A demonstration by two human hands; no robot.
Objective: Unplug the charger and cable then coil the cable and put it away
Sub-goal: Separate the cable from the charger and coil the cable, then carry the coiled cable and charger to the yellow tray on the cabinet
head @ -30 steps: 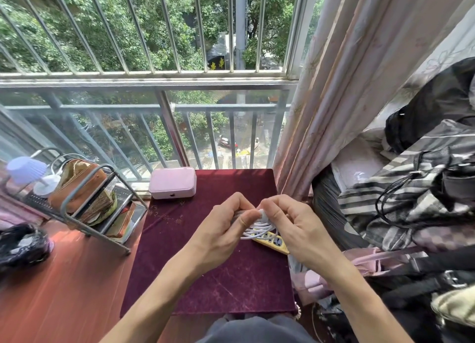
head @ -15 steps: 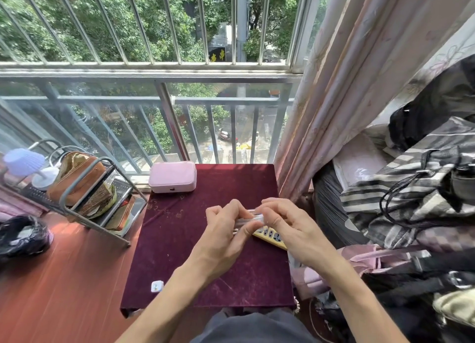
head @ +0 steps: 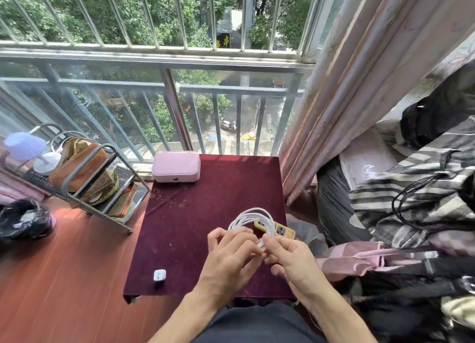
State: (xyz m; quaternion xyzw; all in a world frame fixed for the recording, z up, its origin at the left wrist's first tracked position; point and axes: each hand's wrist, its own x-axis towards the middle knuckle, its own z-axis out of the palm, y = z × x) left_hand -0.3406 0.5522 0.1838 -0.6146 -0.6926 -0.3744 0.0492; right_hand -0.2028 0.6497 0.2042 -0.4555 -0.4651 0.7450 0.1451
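Note:
The white cable is wound into a round coil that stands up above my fingers. My left hand and my right hand both pinch the coil's lower edge over the maroon-covered table. Behind the coil a yellow power strip lies at the table's right edge. The small white charger rests alone on the cloth near the front left corner, apart from both hands.
A pink case sits at the table's back left. A metal rack with bags stands to the left, a black plastic bag on the red floor. Curtain and piled clothes crowd the right. Window bars run behind.
The coil, earlier bunched flat between my hands, now stands open as a round loop. My hands have moved nearer and lower; the view tilted down, which brought the charger into sight.

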